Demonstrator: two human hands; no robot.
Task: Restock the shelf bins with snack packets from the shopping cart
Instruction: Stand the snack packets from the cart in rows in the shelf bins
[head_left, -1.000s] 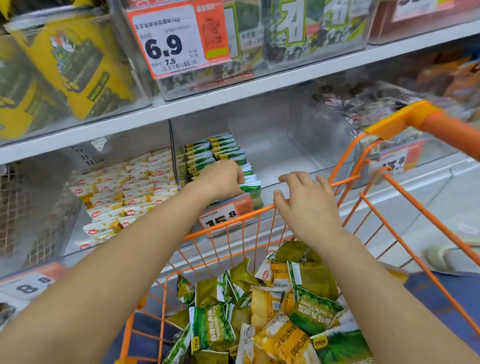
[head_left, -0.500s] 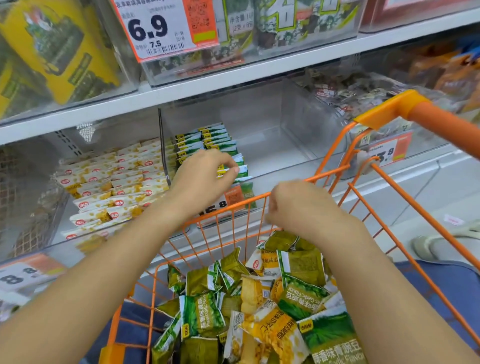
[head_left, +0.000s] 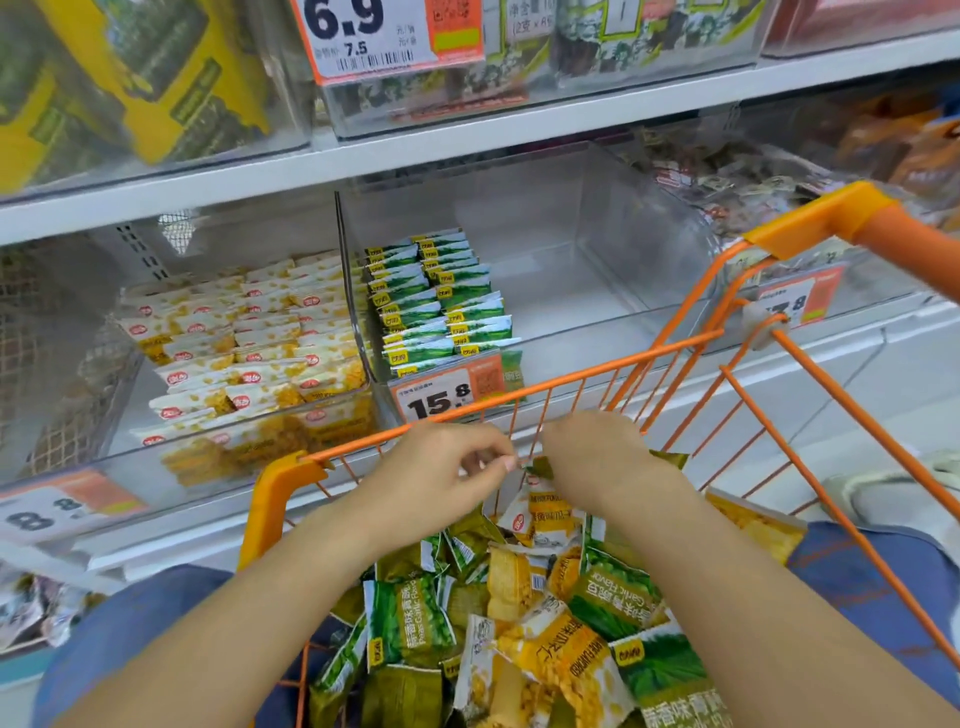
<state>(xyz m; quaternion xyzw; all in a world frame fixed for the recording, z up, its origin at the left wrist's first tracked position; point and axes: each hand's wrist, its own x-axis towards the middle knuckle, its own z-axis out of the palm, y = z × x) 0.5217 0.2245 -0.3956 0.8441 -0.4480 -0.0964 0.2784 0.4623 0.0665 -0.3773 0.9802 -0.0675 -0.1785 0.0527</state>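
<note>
The orange shopping cart (head_left: 675, 348) holds a heap of green and yellow snack packets (head_left: 524, 618). Over the heap, near the cart's front rim, my right hand (head_left: 597, 462) grips a bunch of dark green packets (head_left: 540, 466). My left hand (head_left: 441, 470) hovers just left of it with its fingers curled and the tips beside the bunch's corner; whether they pinch it is unclear. Behind the cart, the clear shelf bin (head_left: 597, 280) has two rows of green packets (head_left: 441, 301) standing along its left side.
Left of that bin, another clear bin is filled with yellow-and-white packets (head_left: 249, 338). An orange 15.8 price tag (head_left: 447, 395) hangs on the green bin's front. Bins of other snacks stand on the upper shelf (head_left: 519, 130) and to the right. The cart handle (head_left: 914, 249) juts in at the right.
My left hand came back from the green packets in the bin to the cart, beside my right hand. My right hand dropped from the cart's rim onto the heap and closed around packets.
</note>
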